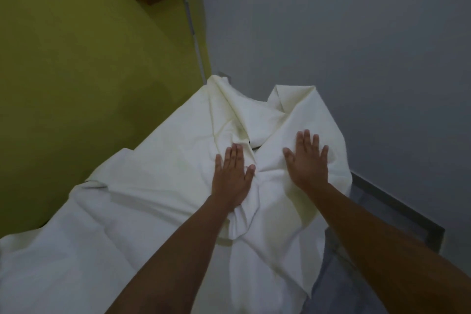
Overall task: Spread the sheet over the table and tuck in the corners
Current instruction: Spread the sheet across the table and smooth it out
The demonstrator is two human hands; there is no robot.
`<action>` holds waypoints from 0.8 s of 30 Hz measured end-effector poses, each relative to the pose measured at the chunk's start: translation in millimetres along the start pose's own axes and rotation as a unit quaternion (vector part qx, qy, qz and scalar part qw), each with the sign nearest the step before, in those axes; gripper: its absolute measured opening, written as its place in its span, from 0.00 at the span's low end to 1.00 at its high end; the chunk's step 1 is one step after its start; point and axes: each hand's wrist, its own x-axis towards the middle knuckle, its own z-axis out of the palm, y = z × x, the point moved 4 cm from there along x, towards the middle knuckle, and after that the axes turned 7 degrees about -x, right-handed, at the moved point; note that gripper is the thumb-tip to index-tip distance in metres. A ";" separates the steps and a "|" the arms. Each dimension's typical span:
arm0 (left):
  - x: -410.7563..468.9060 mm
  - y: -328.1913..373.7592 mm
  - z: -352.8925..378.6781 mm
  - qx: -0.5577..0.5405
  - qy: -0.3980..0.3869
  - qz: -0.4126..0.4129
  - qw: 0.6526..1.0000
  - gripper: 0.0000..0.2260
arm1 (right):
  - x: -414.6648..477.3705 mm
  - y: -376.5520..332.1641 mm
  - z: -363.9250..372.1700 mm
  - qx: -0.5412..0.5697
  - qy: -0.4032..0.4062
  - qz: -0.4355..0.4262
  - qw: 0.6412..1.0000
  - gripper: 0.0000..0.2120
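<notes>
Sheet (153,199) rumpled on table; left hand (233,173) and right hand (309,160) flat on it, grip wide, holding nothing.

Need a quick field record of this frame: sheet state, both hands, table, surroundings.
sheet: white sheet, spread but bunched and wrinkled at the middle and far end
left hand: left hand, flat, palm down on the sheet, fingers together
right hand: right hand, flat, palm down on the sheet, fingers spread
grip: neither hand pinches cloth
table: grey edge bare at the right side
corners: far end heaped, not tucked
walls: green wall left, grey wall right
</notes>
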 end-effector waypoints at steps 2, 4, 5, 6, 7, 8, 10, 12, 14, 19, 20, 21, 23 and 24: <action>18.9 -4.5 -2.5 0.006 -0.003 -0.002 1.000 0.29 | 10.6 5.3 2.6 -0.014 -0.007 0.001 1.000 0.29; 40.0 -10.6 -7.0 0.021 -0.008 -0.006 1.000 0.29 | 18.2 8.6 3.5 -0.035 -0.006 0.007 0.999 0.29; 51.4 -14.0 -10.0 0.033 -0.010 -0.009 0.999 0.29 | 20.2 8.8 4.0 -0.043 -0.006 0.012 0.999 0.28; 63.1 -17.2 -13.2 0.045 -0.011 -0.010 0.999 0.29 | 21.6 8.2 4.5 -0.049 -0.004 0.018 0.999 0.28; 74.6 -19.8 -16.5 0.054 -0.013 -0.009 0.998 0.28 | 22.3 7.4 5.2 -0.050 -0.001 0.024 0.998 0.27; 86.1 -22.4 -19.9 0.059 -0.016 -0.006 0.998 0.28 | 23.3 6.5 5.6 -0.047 0.003 0.029 0.998 0.27; 108.6 -28.4 -27.2 0.073 -0.018 -0.003 0.997 0.27 | 29.0 3.9 4.4 -0.045 0.011 0.026 0.999 0.28; 129.2 -34.5 -33.5 0.109 -0.022 0.001 0.994 0.26 | 39.9 -2.9 0.0 -0.033 0.023 -0.001 0.999 0.29; 149.5 -38.2 -38.0 0.167 -0.029 0.016 0.985 0.26 | 56.0 -14.6 -5.4 -0.014 0.035 -0.039 0.999 0.28; 187.6 -49.9 -55.6 0.252 -0.046 0.041 0.966 0.25 | 84.8 -42.3 -4.5 -0.009 0.009 -0.112 0.994 0.26; 191.3 -52.0 -60.1 0.267 -0.052 0.045 0.961 0.25 | 87.2 -42.4 -2.0 -0.011 0.000 -0.113 0.994 0.27; 193.4 -52.5 -65.6 0.274 -0.055 0.045 0.959 0.25 | 88.5 -41.3 0.1 -0.017 -0.004 -0.111 0.994 0.27; 189.7 -45.7 -77.2 0.239 -0.040 0.022 0.970 0.25 | 87.2 -40.1 1.7 -0.034 0.008 -0.106 0.994 0.27; 182.6 -38.2 -81.5 0.199 -0.014 0.004 0.980 0.25 | 85.4 -41.7 0.9 -0.035 0.020 -0.102 0.994 0.26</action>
